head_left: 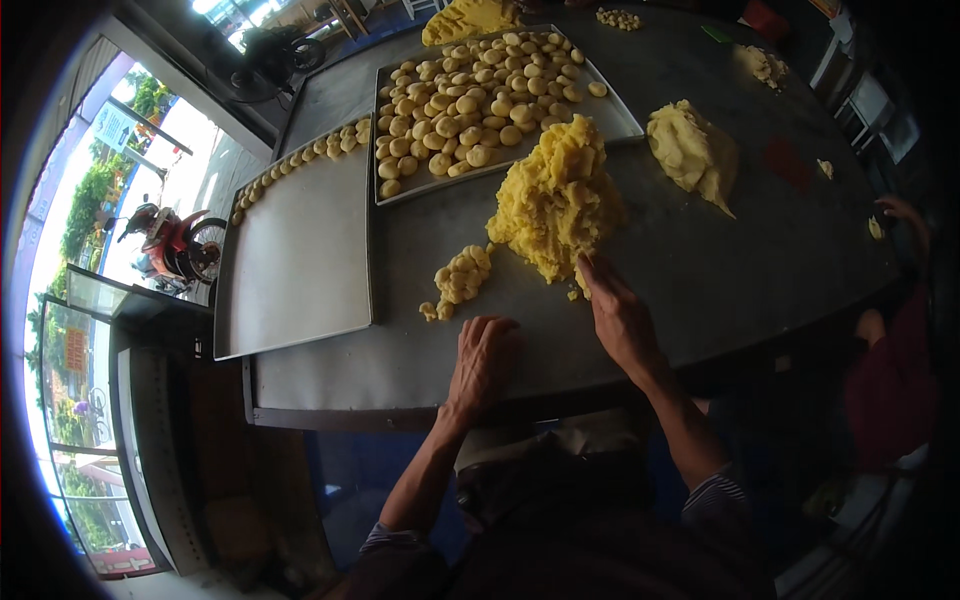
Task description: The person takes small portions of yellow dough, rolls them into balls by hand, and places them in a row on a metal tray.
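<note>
- A crumbly yellow mound is set on the bench, out from the middle of its near edge; its lower end is touched by the fingertips of the right hand.
- The fingers of that hand are held nearly straight and close together; whether a piece is gripped between them and the thumb cannot be told.
- The left hand is held loosely curled, back upward, nearer the bench's near edge and apart from the mound; whether anything is enclosed in it cannot be told.
- A cluster of small pieces is heaped just beyond the left hand, between the mound and the tray at the bench's near left corner.
- Along that tray's far edge a row of small balls is laid; the rest of its surface is bare.
- Farther toward the bench's far edge, a second tray is crowded with round balls.
- The step in hand is judged to be portioning: small amounts seem to be taken from the mound by the right hand.
- For the next move, a small, even piece would need to be pinched off cleanly and added to the cluster, without the mound being crumbled.
</note>
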Tool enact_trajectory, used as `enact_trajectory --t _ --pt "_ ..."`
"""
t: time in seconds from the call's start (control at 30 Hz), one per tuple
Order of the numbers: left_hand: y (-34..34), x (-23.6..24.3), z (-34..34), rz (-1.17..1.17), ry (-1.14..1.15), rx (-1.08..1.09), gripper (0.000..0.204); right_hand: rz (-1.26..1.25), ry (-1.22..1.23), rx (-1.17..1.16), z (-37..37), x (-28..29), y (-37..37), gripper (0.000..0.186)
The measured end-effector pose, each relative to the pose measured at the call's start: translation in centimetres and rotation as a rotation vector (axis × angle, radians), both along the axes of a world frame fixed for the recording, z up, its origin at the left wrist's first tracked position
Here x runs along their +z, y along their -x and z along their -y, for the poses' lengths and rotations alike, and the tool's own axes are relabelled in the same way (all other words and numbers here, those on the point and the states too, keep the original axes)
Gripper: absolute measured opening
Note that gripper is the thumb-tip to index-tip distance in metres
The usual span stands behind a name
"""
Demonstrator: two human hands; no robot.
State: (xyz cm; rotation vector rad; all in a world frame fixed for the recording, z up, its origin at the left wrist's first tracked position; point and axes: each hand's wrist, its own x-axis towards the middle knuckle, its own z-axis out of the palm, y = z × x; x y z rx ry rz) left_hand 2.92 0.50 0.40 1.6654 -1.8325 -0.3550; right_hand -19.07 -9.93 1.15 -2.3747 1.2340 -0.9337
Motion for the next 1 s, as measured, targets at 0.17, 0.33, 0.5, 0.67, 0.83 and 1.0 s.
enact_trajectory --t 0.17,0.33,0.5,0.67,0.83,1.0 --pt "-0.3 -0.4 -1.1 -0.001 0.132 0.192 0.015 -0.149 -0.044 -0.034 1.6 -1.4 -1.7 0.051" --pt "-2.0 2.2 3.9 -0.082 -0.211 0.202 0.015 -0.269 -0.034 0.022 1.5 -0.9 -2.3 0.045" --pt "-1.2 -1.4 6.5 0.182 0.105 0.223 0.017 -0.246 0.093 0.022 -0.6 -1.7 -1.9 0.039" --pt "-1.1 1.0 -0.8 0.141 -0.086 0.089 0.028 -0.096 -0.062 0.008 -4.2 -2.1 1.1 0.035" --pt "-3.7 7.2 -0.6 -0.226 -0.291 0.158 0.047 -0.125 -0.253 0.024 -2.6 -0.6 2.0 0.054" --pt "-8.4 1.6 1.6 0.022 0.094 0.315 0.063 -0.157 -0.102 0.041 -2.1 1.8 1.0 0.061"
